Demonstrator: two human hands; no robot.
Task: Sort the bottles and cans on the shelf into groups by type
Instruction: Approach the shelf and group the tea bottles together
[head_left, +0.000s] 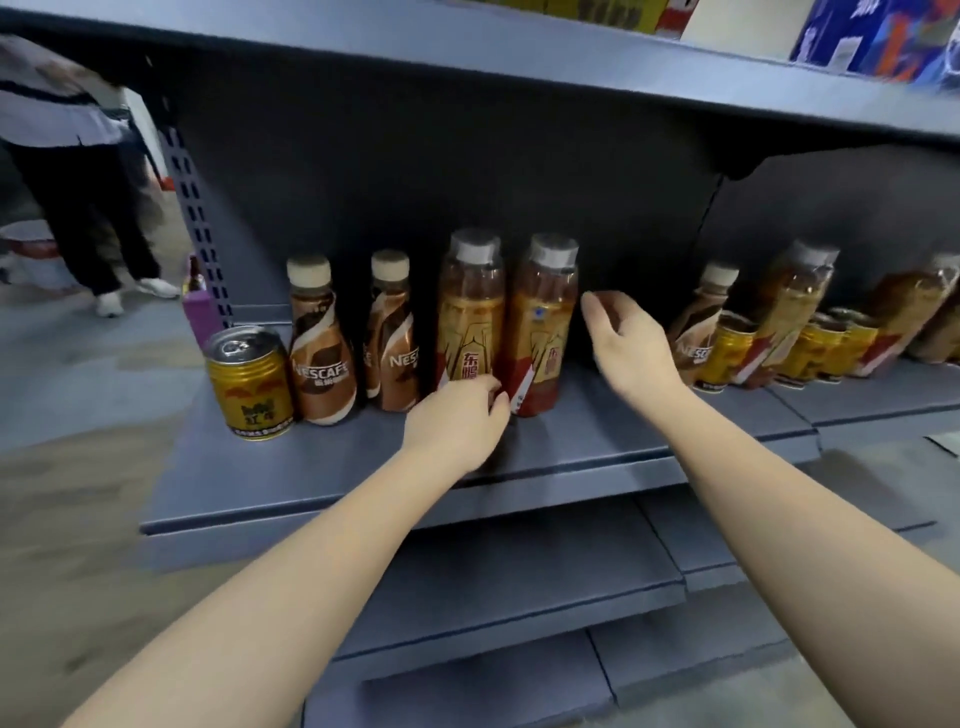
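On the grey shelf (363, 467) stand, from the left, a gold can (249, 384), two brown Nescafe bottles (319, 343) (390, 332) and two tall amber drink bottles (470, 312) (543, 322). My left hand (457, 421) rests at the foot of the left amber bottle, fingers curled against it. Just right of the second amber bottle, my right hand (628, 343) hovers with its fingers apart and nothing in it. Farther right are another Nescafe bottle (698, 327), several gold cans (727, 353) and more amber bottles (789, 306), mixed together.
A shelf board (519, 67) with boxes on it hangs overhead. Lower shelves (519, 587) jut out beneath my arms. At the far left a person's legs (88, 223) stand on the floor, beside a purple object (200, 312) at the shelf's upright.
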